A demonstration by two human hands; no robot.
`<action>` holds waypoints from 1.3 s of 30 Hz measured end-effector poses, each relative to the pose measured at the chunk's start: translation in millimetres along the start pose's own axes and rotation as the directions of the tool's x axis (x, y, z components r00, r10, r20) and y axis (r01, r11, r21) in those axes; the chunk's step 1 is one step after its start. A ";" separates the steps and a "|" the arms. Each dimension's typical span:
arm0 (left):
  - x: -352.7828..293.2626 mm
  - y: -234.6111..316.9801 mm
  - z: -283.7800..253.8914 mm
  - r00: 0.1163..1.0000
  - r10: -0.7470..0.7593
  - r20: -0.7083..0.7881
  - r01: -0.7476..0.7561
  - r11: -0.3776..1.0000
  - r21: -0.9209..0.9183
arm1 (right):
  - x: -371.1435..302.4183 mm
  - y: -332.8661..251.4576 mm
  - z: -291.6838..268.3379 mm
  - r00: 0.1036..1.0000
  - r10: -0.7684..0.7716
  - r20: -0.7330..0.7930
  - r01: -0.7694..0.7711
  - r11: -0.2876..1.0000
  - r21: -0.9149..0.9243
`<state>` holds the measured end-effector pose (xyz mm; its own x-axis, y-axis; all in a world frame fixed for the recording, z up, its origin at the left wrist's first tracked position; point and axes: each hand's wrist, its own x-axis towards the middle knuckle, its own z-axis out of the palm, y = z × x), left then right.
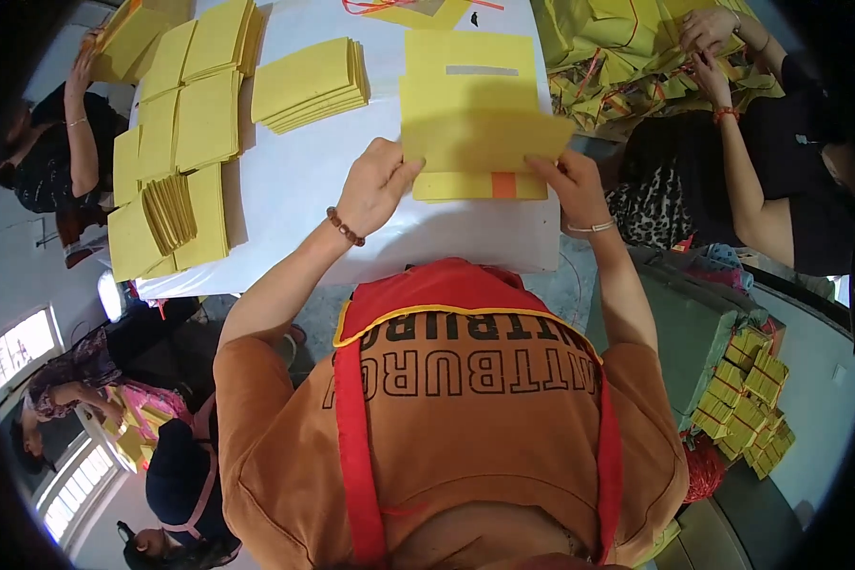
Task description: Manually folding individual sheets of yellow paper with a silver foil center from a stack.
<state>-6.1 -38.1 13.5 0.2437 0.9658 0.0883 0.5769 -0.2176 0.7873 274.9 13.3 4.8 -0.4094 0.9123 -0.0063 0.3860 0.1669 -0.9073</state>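
Observation:
Between my two hands a yellow paper sheet (484, 138) is held by its near corners, a little above the table. My left hand (378, 182) pinches its left side, thumb on top. My right hand (572, 185) pinches the right side the same way. Under the sheet lies a yellow paper stack (456, 187), with an orange patch near its right end. Beyond it, another yellow sheet (427, 57) carries a grey strip. What lies directly beneath the held sheet is hidden.
On the white table (304, 180), a fanned yellow paper stack (309, 81) and several piled stacks (207, 114) stand to the left. Red string (380, 8) lies at the far edge. A co-worker's hands (708, 33) handle yellow bundles at right; another person's hand (84, 57) holds paper at far left.

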 end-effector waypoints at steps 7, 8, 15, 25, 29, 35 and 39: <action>29.0 -19.8 14.1 0.903 -0.430 0.011 0.380 0.786 -0.487 | 26.4 -0.5 15.8 0.953 0.080 -0.293 -0.075 0.997 0.026; 31.3 -20.1 14.0 0.902 -0.432 0.009 0.380 0.785 -0.489 | 27.9 -1.5 16.2 0.945 0.045 -0.325 -0.047 0.999 0.001; 42.2 -28.2 11.6 0.853 -0.512 0.103 0.472 0.671 -0.572 | 40.7 10.2 17.1 0.958 0.116 -0.263 -0.125 0.992 -0.019; 43.0 -10.2 0.0 0.859 -0.506 0.079 0.450 0.672 -0.589 | 44.1 6.8 19.0 0.949 0.133 -0.287 -0.178 0.974 -0.139; 43.0 -19.6 5.1 0.869 -0.492 0.056 0.433 0.700 -0.568 | 45.2 4.3 19.1 0.952 0.063 -0.298 -0.126 0.972 -0.200; 43.4 -15.9 6.6 0.883 -0.468 0.020 0.395 0.722 -0.568 | 44.9 3.0 22.4 0.946 0.054 -0.318 -0.124 0.971 -0.205; 41.9 -19.7 9.4 0.873 -0.488 -0.025 0.423 0.781 -0.459 | 46.1 0.2 23.1 0.947 0.059 -0.316 -0.128 0.970 -0.206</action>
<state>0.1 5.3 -4.0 -0.0883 0.9525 -0.2914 0.1959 0.3035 0.9325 237.0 46.7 -5.4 -0.1044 0.9918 0.0736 0.5971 0.1216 -0.7929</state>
